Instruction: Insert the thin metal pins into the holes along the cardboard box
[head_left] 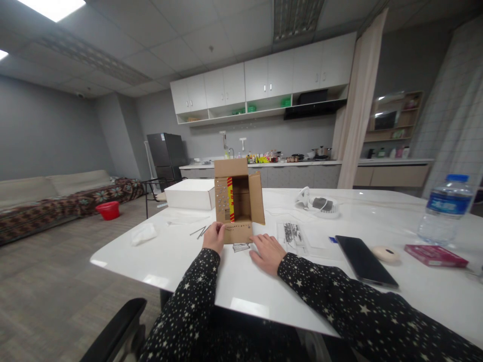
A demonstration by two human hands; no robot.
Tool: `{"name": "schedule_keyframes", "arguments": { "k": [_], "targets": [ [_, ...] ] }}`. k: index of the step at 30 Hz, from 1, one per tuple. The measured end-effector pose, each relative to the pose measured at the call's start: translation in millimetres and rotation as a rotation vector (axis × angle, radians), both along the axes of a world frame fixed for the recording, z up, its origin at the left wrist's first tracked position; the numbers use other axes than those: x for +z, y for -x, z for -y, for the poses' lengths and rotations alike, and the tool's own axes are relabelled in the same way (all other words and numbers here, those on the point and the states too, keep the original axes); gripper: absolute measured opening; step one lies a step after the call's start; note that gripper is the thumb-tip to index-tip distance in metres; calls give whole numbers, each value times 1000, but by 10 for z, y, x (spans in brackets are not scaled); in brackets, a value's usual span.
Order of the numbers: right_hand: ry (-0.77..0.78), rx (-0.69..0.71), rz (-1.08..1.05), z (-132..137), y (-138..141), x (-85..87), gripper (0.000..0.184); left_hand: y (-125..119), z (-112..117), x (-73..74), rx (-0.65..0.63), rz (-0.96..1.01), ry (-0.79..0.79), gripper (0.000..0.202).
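Note:
An open cardboard box (257, 198) lies on its side on the white table, its opening facing me and its flaps spread out. Small dark marks in rows run along the left flap and the front flap (238, 234). My left hand (214, 236) has its fingers closed at the left edge of the front flap. Beside the flap's right corner rests my right hand (268, 253), fingers stretched out and fingertips at the cardboard. Several thin metal nails or screws (240, 247) lie just below the flap, and a few more (199, 231) are left of my left hand.
A clear plastic case (292, 234) with small metal pieces lies right of the box. Farther right are a phone (365, 260), a pink box (435, 255) and a water bottle (445, 208). A white box (190, 194) and crumpled plastic (144, 234) are on the left.

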State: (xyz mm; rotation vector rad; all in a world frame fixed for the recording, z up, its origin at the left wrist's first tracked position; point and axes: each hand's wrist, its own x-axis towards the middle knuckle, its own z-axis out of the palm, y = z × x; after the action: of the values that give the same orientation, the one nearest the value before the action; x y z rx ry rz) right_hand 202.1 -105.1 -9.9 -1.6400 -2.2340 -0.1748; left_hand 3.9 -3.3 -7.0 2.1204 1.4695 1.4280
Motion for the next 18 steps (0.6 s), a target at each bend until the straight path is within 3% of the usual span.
{"name": "schedule_keyframes", "arguments": {
  "k": [7,18],
  "targets": [
    [-23,7,-1,-6,-19,-13,38,83,-92,16,80,141,-42,26],
    [-16,4,7,-2,-20,-9,36,84,-122,-3,69,155,-42,29]
  ]
}}
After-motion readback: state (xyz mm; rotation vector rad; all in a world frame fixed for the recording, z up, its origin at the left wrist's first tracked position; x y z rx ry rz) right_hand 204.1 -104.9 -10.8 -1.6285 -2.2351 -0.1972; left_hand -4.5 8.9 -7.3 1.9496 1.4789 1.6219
